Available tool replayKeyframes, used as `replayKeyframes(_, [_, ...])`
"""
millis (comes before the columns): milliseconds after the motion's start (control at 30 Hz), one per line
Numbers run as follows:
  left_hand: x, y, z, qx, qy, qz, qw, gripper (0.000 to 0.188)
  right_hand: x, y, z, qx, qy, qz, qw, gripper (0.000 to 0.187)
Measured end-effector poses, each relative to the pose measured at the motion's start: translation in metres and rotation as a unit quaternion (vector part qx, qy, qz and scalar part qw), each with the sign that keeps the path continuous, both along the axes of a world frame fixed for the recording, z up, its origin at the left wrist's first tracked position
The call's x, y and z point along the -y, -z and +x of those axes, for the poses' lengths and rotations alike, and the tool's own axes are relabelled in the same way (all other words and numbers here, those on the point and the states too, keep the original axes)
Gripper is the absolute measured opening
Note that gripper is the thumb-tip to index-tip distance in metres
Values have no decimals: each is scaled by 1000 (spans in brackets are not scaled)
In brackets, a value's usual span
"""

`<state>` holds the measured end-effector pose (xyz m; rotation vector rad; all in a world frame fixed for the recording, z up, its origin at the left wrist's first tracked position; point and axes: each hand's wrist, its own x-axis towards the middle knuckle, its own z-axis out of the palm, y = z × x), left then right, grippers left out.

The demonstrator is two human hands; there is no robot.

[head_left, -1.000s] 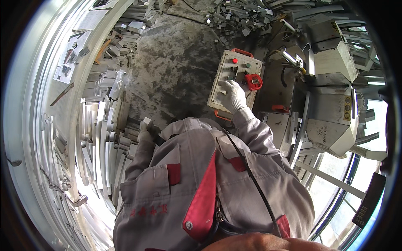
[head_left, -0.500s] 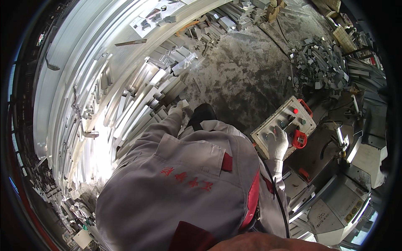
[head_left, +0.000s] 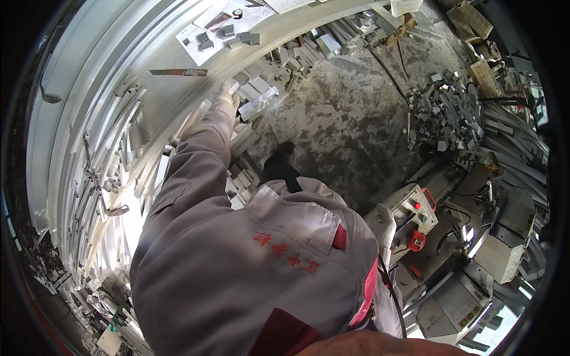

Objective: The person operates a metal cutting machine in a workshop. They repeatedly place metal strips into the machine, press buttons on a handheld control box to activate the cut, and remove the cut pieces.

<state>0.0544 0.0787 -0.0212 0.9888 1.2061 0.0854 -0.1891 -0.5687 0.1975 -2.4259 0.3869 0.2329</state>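
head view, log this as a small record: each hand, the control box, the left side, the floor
left hand: gloved, arm extended to metal offcuts; small pale block at its fingertips, grip unclear
right hand: gloved, at the near end of the control box; finger pose unclear
control box: red button on top, red tape measure at its right edge
left side: long pale profiles, paper sheet, narrow brownish strip
floor: grey, stained; scrap pile at right
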Motion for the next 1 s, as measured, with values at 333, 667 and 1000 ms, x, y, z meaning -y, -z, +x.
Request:
replayKeyframes(333, [-28,13,37,22,113,-44,992,67,-31,21,-34,-96,-19,30,995,46])
replayKeyframes(667, [125,114,-139,-325,415,-105,844,47,-52,24,-96,-90,116,90,985,52])
replayKeyframes(1000, [98,101,-62,-83,697,-82,708,58,11,-32,-186,44,287,-149,945,37])
